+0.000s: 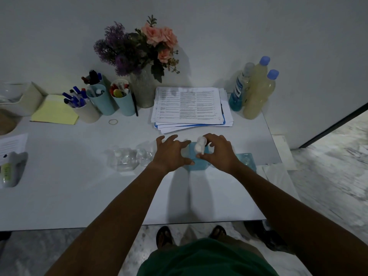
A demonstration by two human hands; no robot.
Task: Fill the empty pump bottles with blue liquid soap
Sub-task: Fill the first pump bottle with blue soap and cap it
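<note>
A: How far along are you?

B: Your left hand (171, 153) is spread wide, its thumb and forefinger braced against the side of a square clear-plastic pump bottle filled with blue liquid (196, 159). Your right hand (219, 153) is pinched narrow on that bottle's white plastic pump head (200, 147). I judge you are seating or screwing the pump on, so this bottle looks filled and is being closed.

A: What else is done?

B: Just beyond your right hand's outer side stands a second square bottle holding blue liquid (246, 160); I cannot tell whether its pump is on. That makes two filled, as far as it shows.

A: And what is left?

B: Just outside your left hand, a cluster of clear empty plastic bottles (127, 159) sits on the white tabletop (79, 186). They show no blue, so they are not yet filled. Their exact count is hard to read in the dim light.

A: Any writing?

B: Far ahead of your right hand, a tall clear bottle of blue liquid with a blue-and-white label (238, 94) reads, in part, "…ERINE". Touching it stand two tall bottles of cloudy yellowish liquid with blue caps (258, 90), no label visible. The stack of printed white papers (189, 105) ahead of both hands carries text too small to read.
</note>
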